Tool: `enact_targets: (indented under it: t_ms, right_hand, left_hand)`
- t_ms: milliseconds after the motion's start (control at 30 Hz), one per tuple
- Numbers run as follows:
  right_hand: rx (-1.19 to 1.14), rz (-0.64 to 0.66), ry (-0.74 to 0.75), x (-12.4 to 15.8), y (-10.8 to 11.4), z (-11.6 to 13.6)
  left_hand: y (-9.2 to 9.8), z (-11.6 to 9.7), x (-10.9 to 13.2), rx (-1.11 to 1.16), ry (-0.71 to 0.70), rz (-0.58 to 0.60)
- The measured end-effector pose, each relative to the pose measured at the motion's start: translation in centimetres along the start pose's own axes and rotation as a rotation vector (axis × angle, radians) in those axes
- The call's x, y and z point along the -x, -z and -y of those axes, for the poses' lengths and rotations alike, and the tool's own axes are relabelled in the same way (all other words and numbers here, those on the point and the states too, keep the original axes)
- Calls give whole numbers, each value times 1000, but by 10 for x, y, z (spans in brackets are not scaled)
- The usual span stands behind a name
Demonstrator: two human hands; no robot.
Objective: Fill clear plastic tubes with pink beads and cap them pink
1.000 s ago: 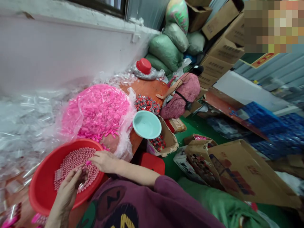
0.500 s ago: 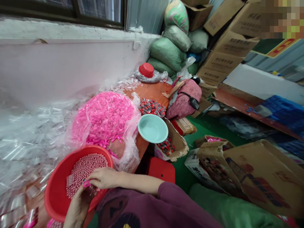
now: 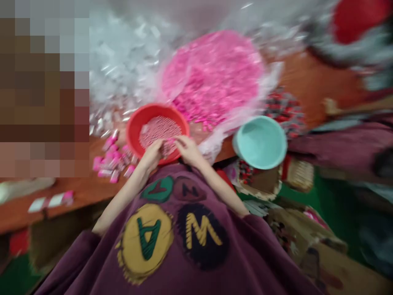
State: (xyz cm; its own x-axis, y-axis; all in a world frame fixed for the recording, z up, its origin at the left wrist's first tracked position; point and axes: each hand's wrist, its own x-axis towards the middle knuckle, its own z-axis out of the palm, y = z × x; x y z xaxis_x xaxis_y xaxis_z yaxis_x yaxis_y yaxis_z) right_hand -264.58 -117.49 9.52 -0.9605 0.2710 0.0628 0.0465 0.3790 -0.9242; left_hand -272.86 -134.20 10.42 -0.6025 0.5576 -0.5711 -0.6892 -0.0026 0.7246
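Observation:
Both hands are over the front of a red basin [image 3: 131, 133] that holds many small pink beads [image 3: 158, 129]. My left hand [image 3: 153, 155] is closed at the basin's near rim; what its fingers grip is hidden and smeared by motion. Facing it, my right hand [image 3: 188, 150] has its fingertips pinched at a small pink piece [image 3: 169, 140]. That piece lies between the two hands, too blurred for its exact shape. Left of the basin, several clear tubes with pink ends [image 3: 112, 159] lie heaped on the table [image 3: 80, 205].
Behind the basin spreads a clear bag of bright pink pieces [image 3: 215, 78], with clear plastic tubes [image 3: 129, 53] to its left. A turquoise basin [image 3: 260, 141] stands at right, near red-and-grey pieces [image 3: 285, 110]. Cardboard boxes [image 3: 346, 266] stand lower right; another person's sleeve [image 3: 344, 139] is beyond.
The view has swung left and down, so the red basin now appears nearer the middle. My hands stay together over the basin, now slightly farther apart.

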Motion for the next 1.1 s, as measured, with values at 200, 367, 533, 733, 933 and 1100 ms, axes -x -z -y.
enact_targets:
  t_ms: [200,367,533,733,933,1100]
  right_hand:
    - [-89,-51,-12,-14,11,6]
    - [44,30,153,-17,7,32]
    - [73,57,202,-21,6,38]
    - [56,92,159,-19,8,43]
    - [57,168,109,-19,13,44]
    - [165,189,158,-20,17,50]
  left_hand:
    - [5,-8,4,-55,-235,85]
    - [8,-7,18,-74,-305,110]
    - [12,-9,18,-64,-322,144]
    - [12,-8,13,-100,-314,140]
    - [11,-5,13,-44,-266,160]
    - [9,0,11,-2,-301,141]
